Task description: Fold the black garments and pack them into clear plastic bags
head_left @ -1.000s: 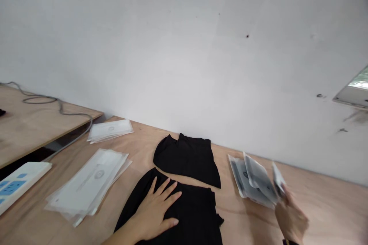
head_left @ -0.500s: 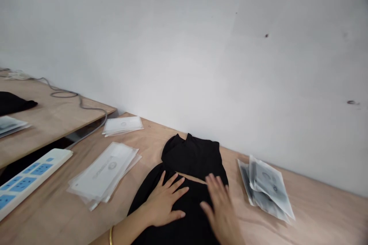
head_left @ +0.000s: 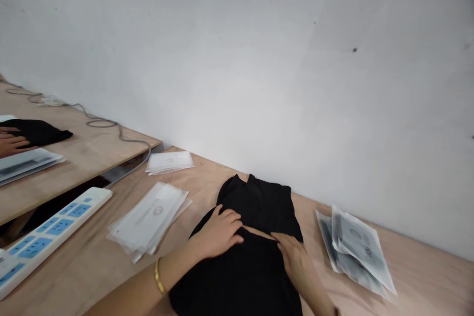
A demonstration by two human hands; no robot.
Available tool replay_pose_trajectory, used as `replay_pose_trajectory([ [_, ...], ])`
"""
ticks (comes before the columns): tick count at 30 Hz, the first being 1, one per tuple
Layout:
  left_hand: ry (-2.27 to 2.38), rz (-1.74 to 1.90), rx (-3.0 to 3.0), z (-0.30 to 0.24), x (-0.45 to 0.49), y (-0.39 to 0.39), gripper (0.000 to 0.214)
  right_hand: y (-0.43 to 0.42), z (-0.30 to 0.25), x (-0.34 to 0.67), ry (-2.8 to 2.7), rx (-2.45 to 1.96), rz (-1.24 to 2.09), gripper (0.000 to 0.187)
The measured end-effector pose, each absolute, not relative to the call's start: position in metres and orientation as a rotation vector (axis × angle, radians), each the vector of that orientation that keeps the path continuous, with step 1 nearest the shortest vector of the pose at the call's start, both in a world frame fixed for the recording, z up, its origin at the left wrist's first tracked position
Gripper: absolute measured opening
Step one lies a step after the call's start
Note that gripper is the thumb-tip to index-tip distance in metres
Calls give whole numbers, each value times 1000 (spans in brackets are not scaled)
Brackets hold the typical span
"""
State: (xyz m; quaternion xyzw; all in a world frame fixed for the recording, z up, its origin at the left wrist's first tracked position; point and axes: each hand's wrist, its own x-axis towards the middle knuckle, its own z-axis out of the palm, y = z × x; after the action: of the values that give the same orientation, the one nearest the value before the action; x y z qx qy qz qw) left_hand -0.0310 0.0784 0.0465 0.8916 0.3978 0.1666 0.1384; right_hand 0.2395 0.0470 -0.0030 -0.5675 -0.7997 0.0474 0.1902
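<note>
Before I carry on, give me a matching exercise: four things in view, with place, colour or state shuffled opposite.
1. Bangle
2. Power strip
3. Right hand
4. Cable

A. White with blue sockets
B. At the near black cloth's far edge
C. Grey, looping
D. Gold

Pairs: 1-D, 2-A, 3-B, 4-C

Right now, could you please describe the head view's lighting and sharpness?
Head view: wall softly lit, brightest around its middle, darkening at the upper right corner; head view: front black cloth shows little texture; head view: near left bags look slightly soft.
</note>
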Motion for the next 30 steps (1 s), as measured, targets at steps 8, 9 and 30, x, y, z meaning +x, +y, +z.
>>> replay_pose_trajectory([
  [8,1125,182,2603,45,-8,119,33,70,30,226,-2330,-1662,504,13],
  [9,1158,162,2593,44,-11,121,34,67,30,230,-2319,-1653,541,13],
  [30,1030,233,2769,50,-78,1,39,-33,-8,278,-2165,-1455,506,14],
])
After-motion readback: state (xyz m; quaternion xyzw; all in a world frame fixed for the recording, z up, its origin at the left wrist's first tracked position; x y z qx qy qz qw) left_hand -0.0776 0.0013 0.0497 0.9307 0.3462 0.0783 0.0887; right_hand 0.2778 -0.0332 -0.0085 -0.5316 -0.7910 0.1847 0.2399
